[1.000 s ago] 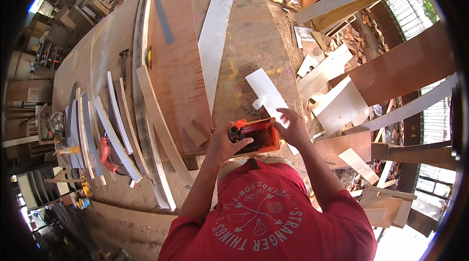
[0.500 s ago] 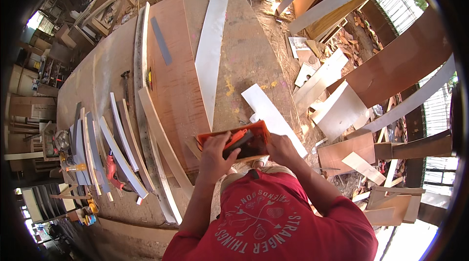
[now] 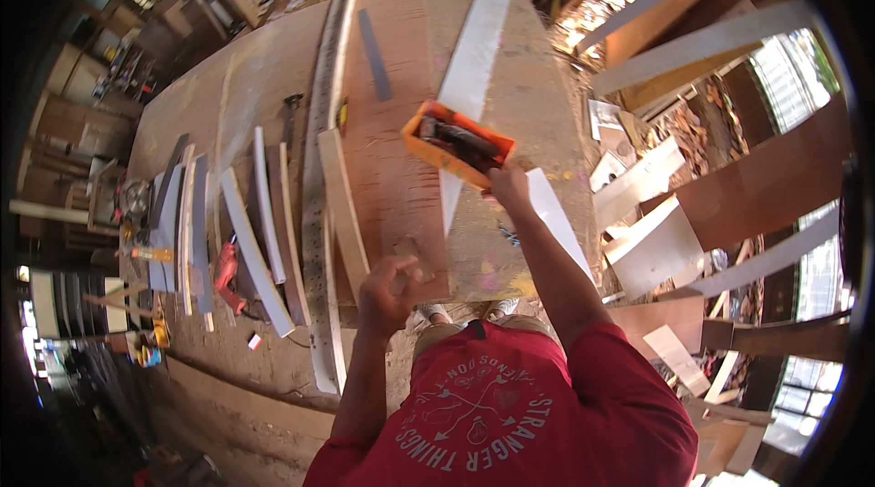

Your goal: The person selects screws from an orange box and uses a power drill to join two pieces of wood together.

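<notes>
An orange open-topped box point(image 3: 421, 148) is tilted above the worktable, with dark tools point(image 3: 460, 143) inside. My right hand point(image 3: 507, 184) grips its near right end. My left hand point(image 3: 390, 288) is at the table's near edge, its fingers curled and slightly blurred. Whatever lies in those fingers is hidden. A small wooden offcut point(image 3: 416, 256) lies just beyond that hand. Under the box, a long white strip point(image 3: 483, 41) runs across the brown plywood sheet point(image 3: 401, 59). A small blue object point(image 3: 510, 234) rests on the table near my right forearm.
Left of the sheet lie a long perforated metal strip point(image 3: 316, 177), a hammer point(image 3: 291, 109), a red power tool point(image 3: 226, 282) and several narrow boards point(image 3: 260, 250). Another white panel point(image 3: 556, 214) is at the table's right edge. Board scraps point(image 3: 643, 182) clutter the right-hand floor.
The orange box has moved away from my body and out over the table in my right hand. My left hand has come out of the box. The view has shifted.
</notes>
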A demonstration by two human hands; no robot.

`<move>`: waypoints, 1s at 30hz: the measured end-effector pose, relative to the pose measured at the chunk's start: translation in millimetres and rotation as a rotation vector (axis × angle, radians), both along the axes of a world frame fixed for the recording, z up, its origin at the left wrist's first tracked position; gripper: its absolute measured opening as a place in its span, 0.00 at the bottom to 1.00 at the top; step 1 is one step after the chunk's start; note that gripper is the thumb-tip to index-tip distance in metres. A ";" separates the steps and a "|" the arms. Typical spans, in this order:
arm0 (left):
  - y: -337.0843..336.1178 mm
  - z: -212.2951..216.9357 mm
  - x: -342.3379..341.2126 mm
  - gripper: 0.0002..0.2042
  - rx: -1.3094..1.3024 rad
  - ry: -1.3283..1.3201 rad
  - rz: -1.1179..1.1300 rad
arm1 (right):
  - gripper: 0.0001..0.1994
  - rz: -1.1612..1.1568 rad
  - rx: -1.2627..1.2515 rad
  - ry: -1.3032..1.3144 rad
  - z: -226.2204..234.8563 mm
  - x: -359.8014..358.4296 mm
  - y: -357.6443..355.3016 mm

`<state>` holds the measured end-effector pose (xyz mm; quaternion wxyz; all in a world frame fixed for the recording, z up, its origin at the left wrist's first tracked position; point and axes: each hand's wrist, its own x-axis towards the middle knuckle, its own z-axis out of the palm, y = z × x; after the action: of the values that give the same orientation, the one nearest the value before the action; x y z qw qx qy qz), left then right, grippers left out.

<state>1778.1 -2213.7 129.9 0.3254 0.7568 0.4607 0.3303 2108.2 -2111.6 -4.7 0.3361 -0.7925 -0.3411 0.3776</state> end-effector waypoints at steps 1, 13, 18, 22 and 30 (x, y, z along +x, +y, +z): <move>-5.2 -3.8 -9.7 0.11 0.006 0.000 0.017 | 0.19 -0.118 0.024 0.047 -11.9 4.6 2.4; -33.2 -80.2 -148.2 0.11 -0.266 -0.069 0.216 | 0.16 0.046 0.123 0.432 -1.2 -114.1 -104.4; -7.3 -96.9 -200.2 0.12 -0.287 -0.088 0.227 | 0.13 0.224 0.073 0.436 14.7 -208.5 -130.4; -6.3 -100.9 -239.3 0.11 -0.160 -0.059 0.307 | 0.14 0.369 0.099 0.363 26.2 -260.1 -149.5; -14.8 -125.9 -324.2 0.09 -0.146 -0.200 0.621 | 0.16 0.539 0.111 0.262 48.5 -317.7 -186.1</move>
<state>1453.9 -2228.5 4.0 0.3064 0.5189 0.6575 0.4524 1790.5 -2297.7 43.9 0.3076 -0.5983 -0.5131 0.5331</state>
